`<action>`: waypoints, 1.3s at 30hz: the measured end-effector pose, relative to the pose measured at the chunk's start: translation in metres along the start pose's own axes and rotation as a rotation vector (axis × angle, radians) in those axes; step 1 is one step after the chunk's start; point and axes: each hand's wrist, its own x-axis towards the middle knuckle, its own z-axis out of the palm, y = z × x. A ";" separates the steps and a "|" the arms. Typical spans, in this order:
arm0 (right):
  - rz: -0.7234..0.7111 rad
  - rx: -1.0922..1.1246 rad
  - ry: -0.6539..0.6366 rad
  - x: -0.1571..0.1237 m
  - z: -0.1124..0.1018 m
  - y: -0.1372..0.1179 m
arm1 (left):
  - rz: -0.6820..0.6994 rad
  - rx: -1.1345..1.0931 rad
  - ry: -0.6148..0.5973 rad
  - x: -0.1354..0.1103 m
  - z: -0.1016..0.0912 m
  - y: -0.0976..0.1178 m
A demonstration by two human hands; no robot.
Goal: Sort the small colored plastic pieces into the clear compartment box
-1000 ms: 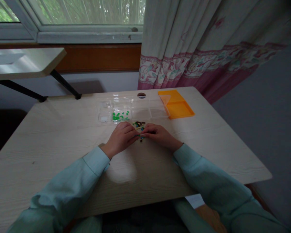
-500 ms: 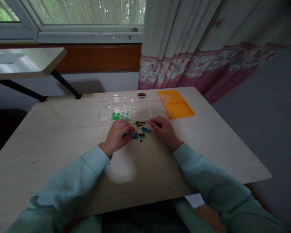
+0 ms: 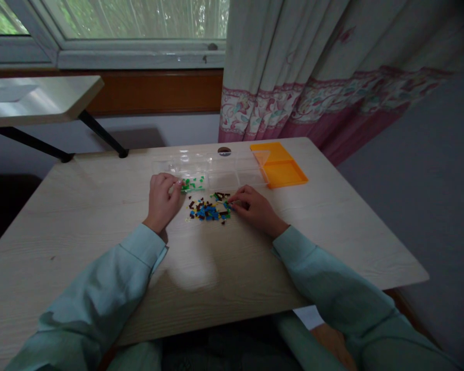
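A heap of tiny blue, dark brown, yellow and green pieces (image 3: 209, 208) lies on the pale wooden table (image 3: 81, 216). Behind it stands a clear compartment box (image 3: 224, 170) with green pieces (image 3: 192, 183) in one compartment. My left hand (image 3: 162, 198) is curled, its fingertips pinched at the box's front edge next to the green pieces. What the fingers hold is too small to make out. My right hand (image 3: 253, 206) rests on the table with its fingertips pinched at the right edge of the heap.
An orange lid (image 3: 279, 165) lies to the right of the clear box. A round hole (image 3: 224, 151) is in the table's far edge. A second table (image 3: 34, 100) stands at the back left under the window. A curtain (image 3: 313, 67) hangs at the back right.
My hands have parted, which uncovered the heap. The left hand has moved left and forward to the box by the green pieces. The right hand has stayed at the heap's right side.
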 end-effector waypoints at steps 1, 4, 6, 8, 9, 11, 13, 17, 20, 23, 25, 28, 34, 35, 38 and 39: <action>-0.004 -0.012 0.003 0.000 0.000 0.000 | -0.023 -0.002 0.027 0.000 0.001 -0.002; -0.004 -0.026 0.030 0.001 0.001 0.001 | -0.036 0.001 0.048 0.000 0.003 -0.006; 0.004 -0.022 0.046 0.001 0.002 0.003 | -0.031 0.013 0.038 -0.001 0.004 -0.007; 0.008 -0.017 0.061 0.002 0.003 0.004 | -0.035 0.021 0.028 -0.001 0.005 -0.007; 0.009 -0.015 0.067 0.002 0.003 0.005 | -0.040 0.023 0.025 -0.001 0.005 -0.007; 0.008 -0.017 0.072 0.001 0.004 0.005 | -0.048 0.026 0.013 -0.001 0.006 -0.007; 0.007 -0.028 0.069 0.000 0.004 0.003 | -0.049 0.028 -0.002 -0.001 0.006 -0.006; 0.021 -0.059 0.071 -0.001 0.006 0.001 | -0.044 0.029 -0.013 -0.001 0.005 -0.005; 0.038 -0.069 0.091 -0.001 0.008 0.001 | -0.039 0.023 -0.013 -0.001 0.005 -0.004; 0.055 -0.077 0.125 0.000 0.008 0.001 | -0.040 0.021 -0.014 -0.001 0.004 -0.004; 0.061 -0.082 0.141 0.001 0.008 0.000 | -0.040 0.023 -0.009 -0.001 0.004 -0.004; 0.059 -0.084 0.140 0.000 0.008 -0.001 | -0.037 0.026 -0.012 -0.001 0.005 -0.004; 0.014 -0.152 0.029 -0.002 0.006 -0.005 | -0.031 0.028 -0.017 -0.001 0.005 -0.005; 0.012 -0.158 0.025 -0.002 0.006 -0.005 | -0.027 0.027 -0.018 -0.001 0.005 -0.005; 0.022 -0.155 0.030 -0.002 0.006 -0.004 | -0.016 0.027 -0.010 -0.001 0.005 -0.006; 0.027 -0.147 0.038 -0.002 0.006 -0.004 | -0.015 0.027 -0.007 -0.002 0.006 -0.006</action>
